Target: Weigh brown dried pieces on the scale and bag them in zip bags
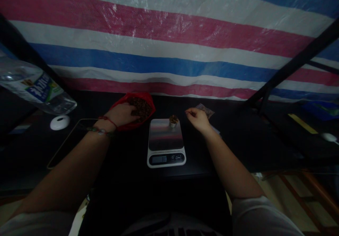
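Observation:
My left hand (120, 115) lies over the near left side of a red plastic bag (143, 95) full of small brown pieces (144, 108). Its fingers curl over the rim into the bag, and the fingertips are partly hidden. To the right stands a white kitchen scale (166, 142) with a steel plate and a lit display that seems to read 80. A small metal cup (173, 123) heaped with brown pieces sits on the plate's far right corner. My right hand (197, 118) is beside the scale with fingers pinched together; what they hold, if anything, is too small to make out.
A small clear packet (206, 110) lies behind my right hand. At the left are a tilted clear plastic bottle (39, 87), a white rounded object (59, 122) and a dark flat tablet-like thing (69, 144). Dark frame bars (288, 66) and a striped sheet (169, 41) bound the black table.

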{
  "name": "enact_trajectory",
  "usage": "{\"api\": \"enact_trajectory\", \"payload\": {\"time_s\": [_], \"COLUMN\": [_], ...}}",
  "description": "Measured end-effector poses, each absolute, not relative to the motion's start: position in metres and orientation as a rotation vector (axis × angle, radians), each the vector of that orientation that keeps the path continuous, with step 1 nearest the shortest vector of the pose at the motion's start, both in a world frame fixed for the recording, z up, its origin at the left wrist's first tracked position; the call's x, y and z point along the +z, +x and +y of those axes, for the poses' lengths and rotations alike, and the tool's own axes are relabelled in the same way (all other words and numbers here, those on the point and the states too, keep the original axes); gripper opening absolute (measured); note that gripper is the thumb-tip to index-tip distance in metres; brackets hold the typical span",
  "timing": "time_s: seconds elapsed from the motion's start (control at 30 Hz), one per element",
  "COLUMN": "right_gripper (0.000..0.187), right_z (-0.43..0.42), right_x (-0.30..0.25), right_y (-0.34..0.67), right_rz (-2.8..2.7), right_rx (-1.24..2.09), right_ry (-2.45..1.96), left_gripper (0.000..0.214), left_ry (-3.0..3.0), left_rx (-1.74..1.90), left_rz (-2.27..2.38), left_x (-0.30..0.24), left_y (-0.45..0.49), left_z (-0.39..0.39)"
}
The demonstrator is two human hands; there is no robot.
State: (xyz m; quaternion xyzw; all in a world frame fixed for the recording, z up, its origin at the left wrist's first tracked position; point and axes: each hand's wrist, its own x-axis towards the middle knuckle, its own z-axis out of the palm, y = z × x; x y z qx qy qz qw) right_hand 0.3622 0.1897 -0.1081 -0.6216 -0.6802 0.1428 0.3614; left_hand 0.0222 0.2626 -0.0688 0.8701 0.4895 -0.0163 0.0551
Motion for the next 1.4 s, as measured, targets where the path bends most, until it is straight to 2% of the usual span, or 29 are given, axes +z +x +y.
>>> {"api": "enact_trajectory", "payload": {"time_s": [0.17, 0.57, 0.8, 1.13, 1.4], "right_gripper": [0.019, 0.019, 0.020, 0.021, 0.020], "right_z": [0.190, 0.189, 0.186, 0.186, 0.187], "right_x": [-0.108, -0.107, -0.103, -0.103, -0.105], "right_y": [0.361, 0.361, 0.359, 0.358, 0.359], "right_rz": [-1.777, -1.768, -1.802, -1.801, -1.814], "right_rx": [0.343, 0.345, 0.329, 0.361, 0.365], "right_ry": [-1.613, -1.638, -1.622, -1.607, -1.592], "left_gripper": [0.033, 0.026, 0.029, 0.034, 0.035], "left_ry": [2.705, 2.736, 2.759, 2.711, 2.779], "left_rx": [-0.088, 0.025, 0.198, 0.188, 0.462], "left_rz": [1.444, 1.485, 1.508, 1.560, 1.441], "left_x": [-0.071, -0.075, -0.068, -0.058, -0.056], "left_y": [0.025, 0.020, 0.024, 0.030, 0.034], "left_z": [0.266, 0.272, 0.268, 0.262, 0.257]}}
